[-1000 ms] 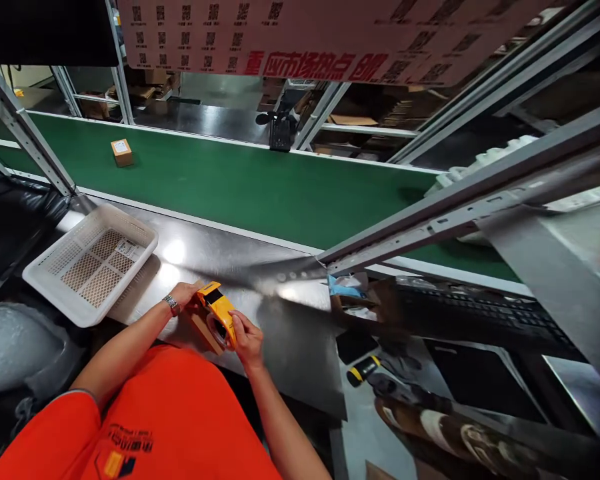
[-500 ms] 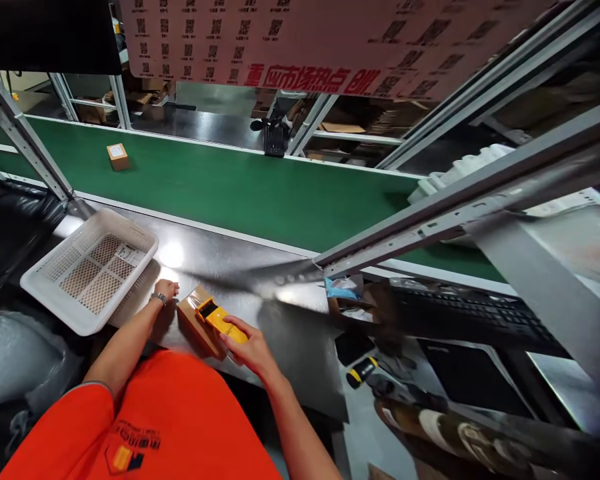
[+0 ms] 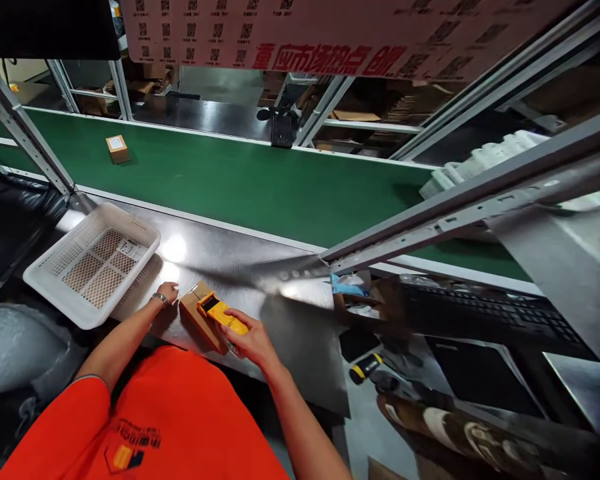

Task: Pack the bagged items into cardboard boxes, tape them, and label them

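A brown cardboard box (image 3: pixel 200 323) sits slanted on the metal worktop, close to my body, with clear tape glinting on its far end. In my right hand (image 3: pixel 247 337) is a yellow tape dispenser (image 3: pixel 223 315); its dark front end lies over the top of the box. My left hand (image 3: pixel 168 292), with a watch on the wrist, is by the box's far left corner. Its fingers are curled in, and whatever they may hold is hidden. It looks slightly apart from the box.
A white plastic basket (image 3: pixel 45 273) stands to the left. Beyond the worktop (image 3: pixel 300 360) runs a green conveyor belt (image 3: pixel 220 180) carrying a small labelled box (image 3: pixel 117 149). Metal posts frame the station. At right are a keyboard (image 3: pixel 490 317) and a yellow-black flashlight-like object (image 3: pixel 365 368).
The view has shifted slightly. My right hand and the tape dispenser stay over the box with little movement, and my left hand remains beside its far left corner.
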